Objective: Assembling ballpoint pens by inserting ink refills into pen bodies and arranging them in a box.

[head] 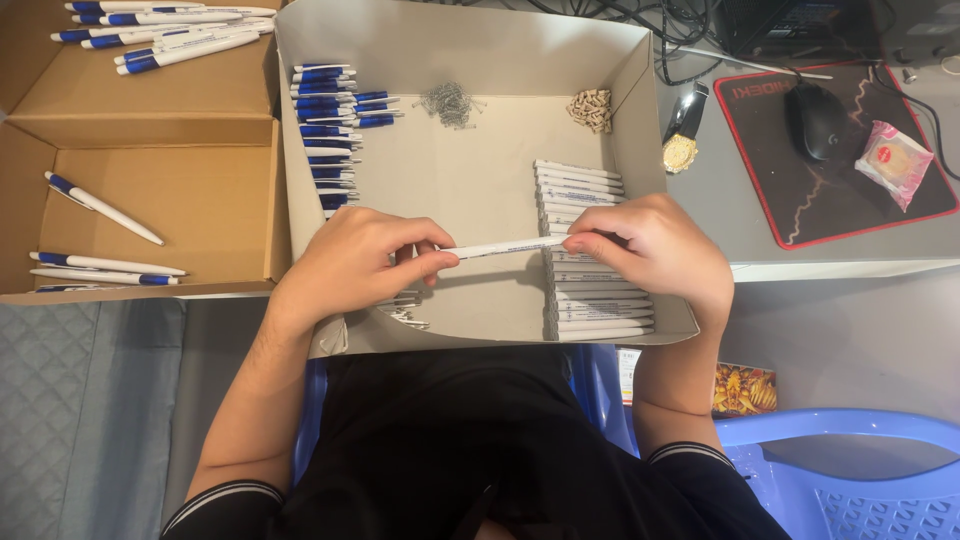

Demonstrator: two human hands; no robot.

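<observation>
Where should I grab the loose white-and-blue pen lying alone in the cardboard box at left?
Take the pen at mid-barrel, coming from above with fingers across its width. It lies flat and diagonal on the cardboard box floor, apart from the other pens, so both long sides look open; the blue end offers less to pinch.

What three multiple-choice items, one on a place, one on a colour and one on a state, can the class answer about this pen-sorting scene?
1. Where is the row of white pen barrels?
A. right side of the grey tray
B. on the mouse mat
C. on the blue chair

2. What colour are the pen ends stacked at the tray's left?
A. red
B. blue
C. green

3. How is the white pen part held?
A. lying loose
B. by the left hand alone
C. between both hands, right hand too

Answers: 1 A, the row lies along the right wall; 2 B, they show blue; 3 C, fingers pinch each end.
</observation>
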